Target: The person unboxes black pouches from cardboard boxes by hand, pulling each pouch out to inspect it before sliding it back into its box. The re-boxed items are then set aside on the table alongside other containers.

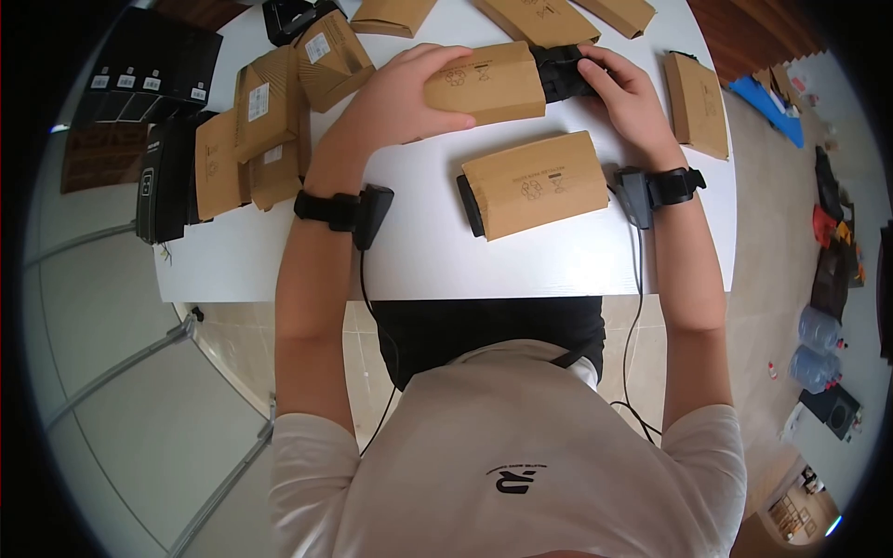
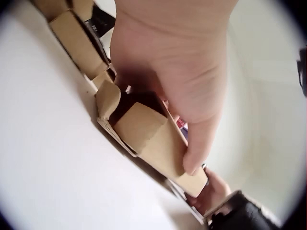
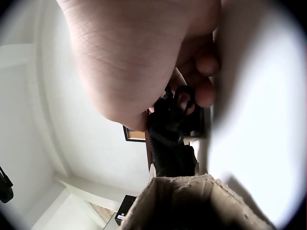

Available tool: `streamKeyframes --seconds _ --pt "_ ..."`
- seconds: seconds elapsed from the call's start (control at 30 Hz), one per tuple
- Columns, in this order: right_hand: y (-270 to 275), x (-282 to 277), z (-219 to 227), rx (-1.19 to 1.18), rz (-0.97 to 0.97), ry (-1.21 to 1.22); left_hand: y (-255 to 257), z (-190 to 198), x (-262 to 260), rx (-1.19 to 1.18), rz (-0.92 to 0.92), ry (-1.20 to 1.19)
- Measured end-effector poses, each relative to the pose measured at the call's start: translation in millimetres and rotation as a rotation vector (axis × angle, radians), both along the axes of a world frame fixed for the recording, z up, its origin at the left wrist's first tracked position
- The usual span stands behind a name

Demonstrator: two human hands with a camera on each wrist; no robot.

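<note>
carton location: brown rectangular cardboard carton (image 1: 502, 88) is lying across the far half of the white table (image 1: 419, 256), beyond a second brown carton with a black end poking out (image 1: 535, 191).
left grip: left hand (image 1: 395, 102) is clasping the carton from its left end, thumb along the near side, fingers over the far side.
right grip: right hand (image 1: 628, 102) is pinching the black, strap-like item (image 1: 561, 74) protruding from the carton's right end.
carton handling: probably light, with thin walls giving under a hard squeeze; smooth faces may be slipping a little under dry fingers. best hold is spanning both long sides, keeping pressure off the open ends.
black item handling: looking soft and floppy, likely not fragile; loops could be snagging on the cardboard edge. best hold is the thick bundled part near the opening.
left wrist view: showing bent-out end flaps (image 2: 141, 127) beside the palm, which the left hand is hiding in the head view.
right wrist view: showing a black loop (image 3: 193, 96) by the fingers, plus a ragged open cardboard mouth (image 3: 192, 181) up close, seemingly the second carton's; head view isn't showing inside it.
unclear: carton's remaining contents, can't tell.
</note>
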State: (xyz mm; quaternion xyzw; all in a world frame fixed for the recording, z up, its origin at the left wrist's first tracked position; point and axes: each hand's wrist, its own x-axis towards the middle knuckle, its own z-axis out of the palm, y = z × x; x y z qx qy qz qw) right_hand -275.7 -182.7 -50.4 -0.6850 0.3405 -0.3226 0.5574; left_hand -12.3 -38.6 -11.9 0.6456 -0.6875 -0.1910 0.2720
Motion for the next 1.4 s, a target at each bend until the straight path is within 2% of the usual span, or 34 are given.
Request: streamKeyframes --seconds 0.1,0.17,0.3,0.47,0.57,0.63,0.7,0.83,0.93,1.03,1.07,1.1,1.17,1.23,1.4 --pt "-4 -2 -1 0.051 0.035 0.059 4 15 -5 0.099 0.068 0.000" --pt "-5 0 -7 -0.145 0.035 0.048 6 11 -1 0.066 0.083 -0.016" --pt "-8 -1 -6 -0.200 0.050 0.032 16 12 -3 0.026 0.120 -0.087" --pt "-5 -5 8 -0.300 -0.127 0.118 22 12 -6 -0.017 0.116 -0.184" --pt "3 -13 24 -0.299 -0.138 0.131 21 5 -8 -0.048 0.092 -0.245" --pt "14 -20 34 -0.208 -0.014 0.120 19 2 -14 -0.067 0.079 -0.277" --pt "27 -26 45 -0.133 0.110 0.296 23 0 -15 -0.053 0.034 -0.305" --pt "49 -41 45 -0.082 0.126 0.348 33 13 -22 -0.167 0.065 -0.348" --pt "57 -52 37 -0.024 0.122 0.343 51 38 -36 -0.223 0.119 -0.276" --pt "69 -57 33 0.069 0.129 0.322 74 46 -50 -0.157 0.136 -0.161" --pt "73 -57 31 0.101 0.131 0.299 81 46 -55 -0.049 0.155 -0.082" --pt "74 -58 28 0.104 0.146 0.307 88 43 -58 0.053 0.173 -0.002" --pt "71 -58 22 0.111 0.149 0.254 95 30 -59 0.061 0.176 0.018" --pt "70 -55 20 0.146 0.169 0.241 98 18 -57 0.154 0.153 0.209" --pt "65 -50 19 0.106 0.210 0.306 100 -7 -51 0.187 0.240 0.323"
